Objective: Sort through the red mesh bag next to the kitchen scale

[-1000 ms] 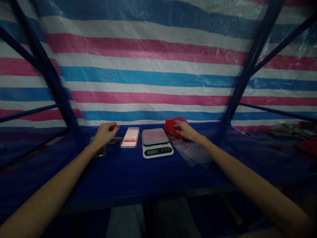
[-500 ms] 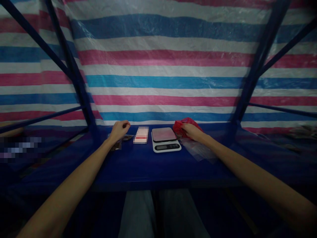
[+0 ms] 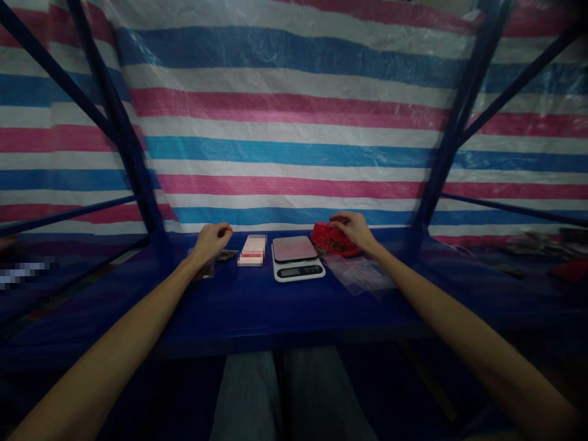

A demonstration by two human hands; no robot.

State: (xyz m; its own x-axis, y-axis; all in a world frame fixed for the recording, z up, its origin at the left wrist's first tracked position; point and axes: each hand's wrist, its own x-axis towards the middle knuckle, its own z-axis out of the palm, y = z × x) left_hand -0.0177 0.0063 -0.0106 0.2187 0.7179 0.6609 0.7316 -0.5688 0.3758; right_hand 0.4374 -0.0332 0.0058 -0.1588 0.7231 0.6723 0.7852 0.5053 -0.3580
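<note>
My left hand [image 3: 212, 241] is curled closed above the left part of the table, its fingertips bent together; whatever they may hold is hidden. Beneath it lie small clear bags with dark contents [image 3: 207, 271]. On the right, my right hand [image 3: 356, 229] has bent fingers at the upper rim of a red plastic bag [image 3: 324, 236], seemingly pinching it. Small brownish pieces [image 3: 340, 245] show in the bag's opening. Between the hands stands a white digital kitchen scale [image 3: 299, 271] with a bare weighing plate. A pale, blurred-out packet [image 3: 252, 250] lies left of the scale.
Several flat clear plastic bags [image 3: 358, 274] lie in front of the red bag. Blue metal posts [image 3: 441, 153] frame the blue table [image 3: 275, 312] on both sides, with a striped tarp [image 3: 285, 159] behind. Another person's arm [image 3: 7, 244] shows at the far left.
My right hand has risen from inside the red bag to its rim, uncovering brownish contents. My left hand keeps its curl. The whole view has shifted slightly.
</note>
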